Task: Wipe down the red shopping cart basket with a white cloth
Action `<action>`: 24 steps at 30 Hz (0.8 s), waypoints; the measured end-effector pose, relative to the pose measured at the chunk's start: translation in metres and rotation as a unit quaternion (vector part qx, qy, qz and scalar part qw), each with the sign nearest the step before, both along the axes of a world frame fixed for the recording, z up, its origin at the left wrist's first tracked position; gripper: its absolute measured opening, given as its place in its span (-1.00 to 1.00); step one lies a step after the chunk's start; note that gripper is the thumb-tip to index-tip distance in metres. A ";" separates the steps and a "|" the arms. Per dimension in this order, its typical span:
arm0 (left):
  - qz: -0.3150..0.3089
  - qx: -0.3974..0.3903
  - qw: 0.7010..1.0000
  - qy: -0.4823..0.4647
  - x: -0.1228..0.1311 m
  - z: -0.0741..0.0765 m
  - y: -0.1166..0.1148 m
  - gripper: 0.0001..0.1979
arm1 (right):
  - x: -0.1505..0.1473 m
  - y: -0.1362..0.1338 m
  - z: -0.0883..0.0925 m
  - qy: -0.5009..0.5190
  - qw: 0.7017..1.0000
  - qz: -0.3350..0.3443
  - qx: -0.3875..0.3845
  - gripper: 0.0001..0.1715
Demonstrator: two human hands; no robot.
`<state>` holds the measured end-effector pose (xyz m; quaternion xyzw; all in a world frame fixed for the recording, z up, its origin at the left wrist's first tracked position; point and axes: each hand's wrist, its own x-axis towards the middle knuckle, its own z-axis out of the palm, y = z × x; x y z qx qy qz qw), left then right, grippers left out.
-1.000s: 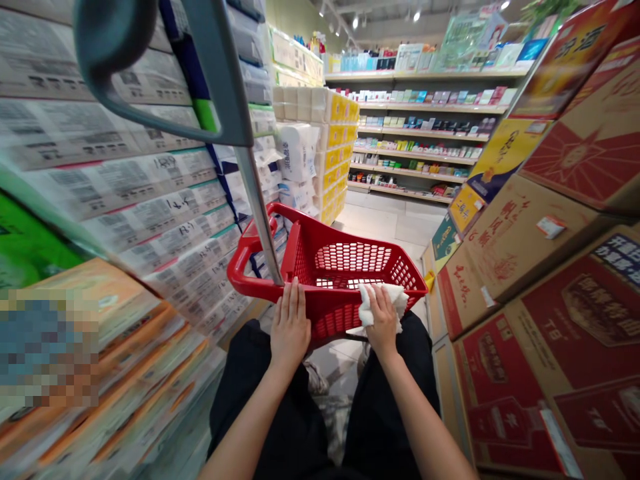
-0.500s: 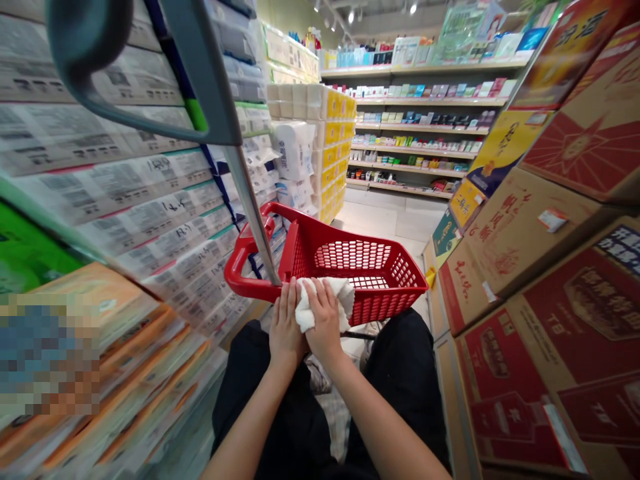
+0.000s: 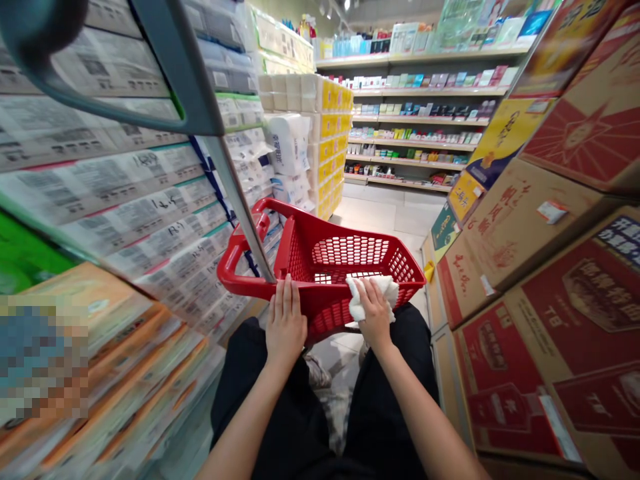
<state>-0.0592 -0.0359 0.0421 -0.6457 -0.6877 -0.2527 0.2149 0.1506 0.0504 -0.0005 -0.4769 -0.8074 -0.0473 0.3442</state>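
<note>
Both forearms reach forward and down. The left hand (image 3: 286,321) lies flat, grip open, fingers extended against the red basket's (image 3: 245,283) near rim. The right hand (image 3: 374,315), grip partly closed, presses a white cloth (image 3: 369,297) onto that rim.

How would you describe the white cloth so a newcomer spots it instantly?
In a shop aisle, between stacked cardboard cartons and plastic-wrapped packs, a red shopping basket sits before the person. On its near side, the right hand holds a crumpled white cloth, while the left hand lies bare on the rim. It is the only soft white thing on the basket.
</note>
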 end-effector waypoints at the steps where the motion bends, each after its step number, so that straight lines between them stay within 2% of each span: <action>1: 0.001 -0.001 1.000 0.002 0.000 0.000 0.000 -0.10 | 0.007 0.003 -0.003 -0.003 1.000 -0.004 0.006 -0.12; 7: 0.001 -0.011 1.000 0.019 -0.006 0.000 0.001 -0.09 | 0.016 0.011 -0.010 0.023 1.000 0.005 0.007 -0.19; 14: 0.006 -0.020 1.000 0.016 -0.017 0.003 0.004 -0.10 | 0.006 0.008 -0.004 0.037 0.999 0.018 -0.008 -0.23; 19: 0.032 -0.033 0.999 0.008 -0.025 0.009 0.007 -0.11 | -0.008 0.006 0.000 0.032 0.999 0.024 -0.023 -0.25; 24: 0.071 -0.048 0.996 -0.001 -0.041 0.021 0.014 -0.11 | -0.033 0.004 0.005 0.018 0.998 0.030 -0.047 -0.22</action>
